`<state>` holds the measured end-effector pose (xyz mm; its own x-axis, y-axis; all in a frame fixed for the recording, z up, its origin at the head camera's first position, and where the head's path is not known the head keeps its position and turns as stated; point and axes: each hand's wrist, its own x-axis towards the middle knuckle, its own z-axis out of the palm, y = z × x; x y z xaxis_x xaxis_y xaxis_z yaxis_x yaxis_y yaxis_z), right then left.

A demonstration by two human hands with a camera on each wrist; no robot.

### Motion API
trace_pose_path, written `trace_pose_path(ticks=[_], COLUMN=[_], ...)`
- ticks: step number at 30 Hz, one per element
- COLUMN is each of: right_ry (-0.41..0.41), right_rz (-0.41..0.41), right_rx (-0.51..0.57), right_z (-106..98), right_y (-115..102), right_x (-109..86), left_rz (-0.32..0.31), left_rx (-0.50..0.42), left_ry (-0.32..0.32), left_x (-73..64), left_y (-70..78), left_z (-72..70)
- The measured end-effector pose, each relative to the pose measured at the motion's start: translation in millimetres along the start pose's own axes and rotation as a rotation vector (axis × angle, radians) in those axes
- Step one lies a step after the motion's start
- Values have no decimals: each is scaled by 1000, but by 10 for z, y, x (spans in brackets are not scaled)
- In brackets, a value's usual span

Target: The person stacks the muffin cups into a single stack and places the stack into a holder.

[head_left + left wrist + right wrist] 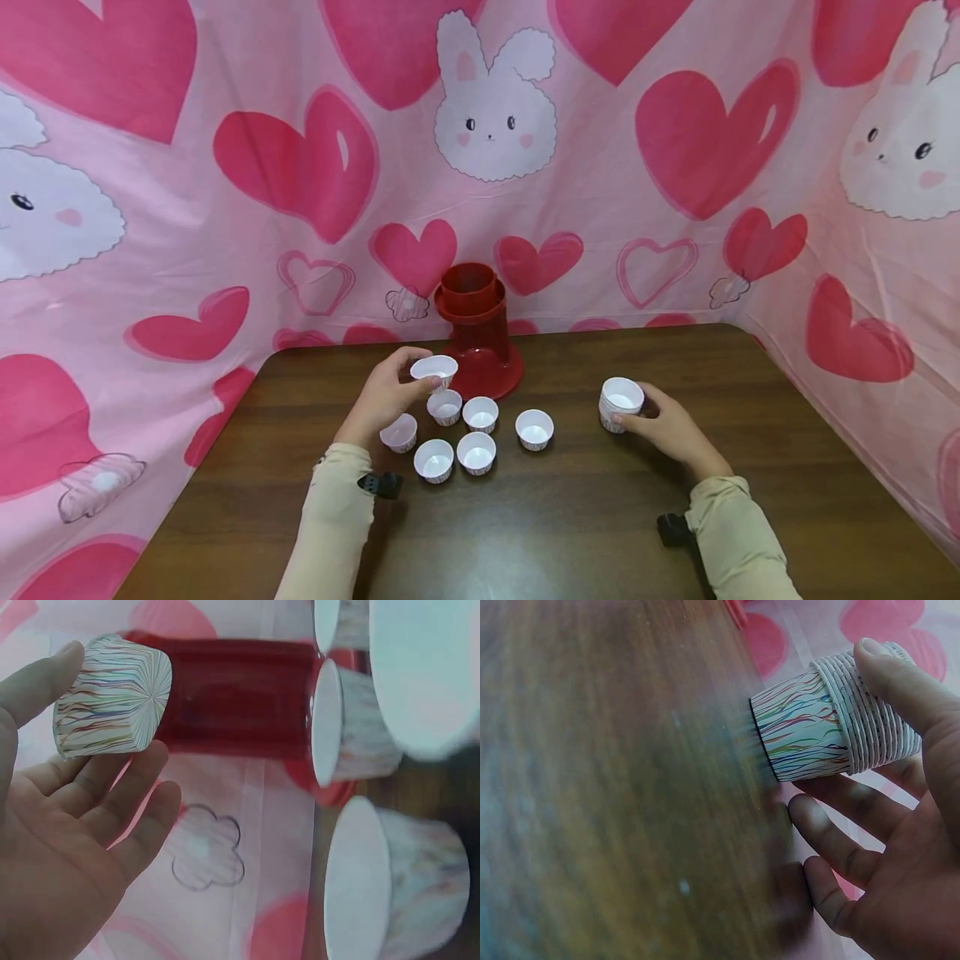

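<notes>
Between thumb and fingers, my left hand [384, 398] pinches a white paper baking cup [112, 697] whose outside has thin coloured wavy lines. It is held over the left part of the table, in front of a red holder, with its bottom toward the left wrist camera. Over to the right, my right hand [673, 427] grips a stack of nested paper cups [855, 716] by its side. Many rims show packed close together near the top of that stack, and its base is right at the tabletop. Several single cups [433, 461] stand mouth up near my left hand.
A red holder [486, 375] with a round base and an open tube top stands at the table's back edge. One cup [535, 430] sits slightly apart, right of the others. Pink heart-and-bunny cloth [495, 208] hangs behind and beside the brown wooden table [570, 533].
</notes>
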<state>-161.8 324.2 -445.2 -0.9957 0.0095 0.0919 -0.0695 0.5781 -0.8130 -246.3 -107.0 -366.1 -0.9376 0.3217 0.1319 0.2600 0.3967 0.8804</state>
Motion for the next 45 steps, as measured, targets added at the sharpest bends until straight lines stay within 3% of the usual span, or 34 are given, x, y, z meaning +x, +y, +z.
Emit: trace_pose_path(ticks=[21,28,37,45], right_ry=[4,5,7,3], right_rz=[9,1,-7,-12], right_rx=[-3,2,14,32], right_z=[-21,-23,-14,-2], right_y=[16,38,35,33], right_x=[14,9,9,17], left_rz=[106,108,138,160], left_rx=[-34,-110,-92,-10], left_ry=[-67,-117,-141,-160], left_x=[144,218,275,314], left_y=[276,307,369,438], left_z=[452,648,861,1014])
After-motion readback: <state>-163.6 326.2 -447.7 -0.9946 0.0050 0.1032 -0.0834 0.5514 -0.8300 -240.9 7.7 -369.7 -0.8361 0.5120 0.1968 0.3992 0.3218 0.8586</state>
